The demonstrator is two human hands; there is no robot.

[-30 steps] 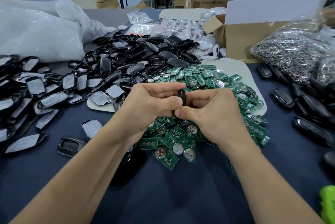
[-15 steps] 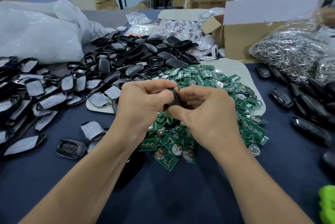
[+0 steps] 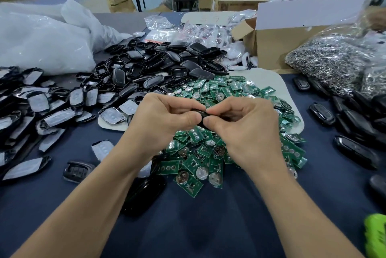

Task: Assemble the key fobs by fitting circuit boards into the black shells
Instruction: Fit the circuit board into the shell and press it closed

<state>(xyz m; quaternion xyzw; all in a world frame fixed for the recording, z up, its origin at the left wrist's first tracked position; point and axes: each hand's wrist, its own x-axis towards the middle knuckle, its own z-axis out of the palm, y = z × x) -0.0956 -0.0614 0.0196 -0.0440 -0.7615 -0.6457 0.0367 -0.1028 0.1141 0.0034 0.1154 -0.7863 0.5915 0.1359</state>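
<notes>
My left hand (image 3: pixel 165 120) and my right hand (image 3: pixel 244 126) meet above a heap of green circuit boards (image 3: pixel 211 153). Between their fingertips they pinch one black key fob shell (image 3: pixel 202 114), which lies flat and is mostly hidden by my fingers. Whether a board sits inside it I cannot tell. A pile of empty black shells (image 3: pixel 158 65) lies behind the boards. Shells with white film (image 3: pixel 37 103) spread out to the left. Closed black fobs (image 3: pixel 355 149) lie at the right.
The table has a dark blue cloth (image 3: pixel 208 226). A white plastic bag (image 3: pixel 41 38) sits back left. A cardboard box (image 3: pixel 279 44) and a bag of metal rings (image 3: pixel 334 63) stand back right. One black fob (image 3: pixel 144 197) lies under my left forearm. A bright green object (image 3: pixel 376 237) is at the lower right.
The shell has turned from standing on edge to lying flat between my fingers. Both hands have shifted slightly up and closer together.
</notes>
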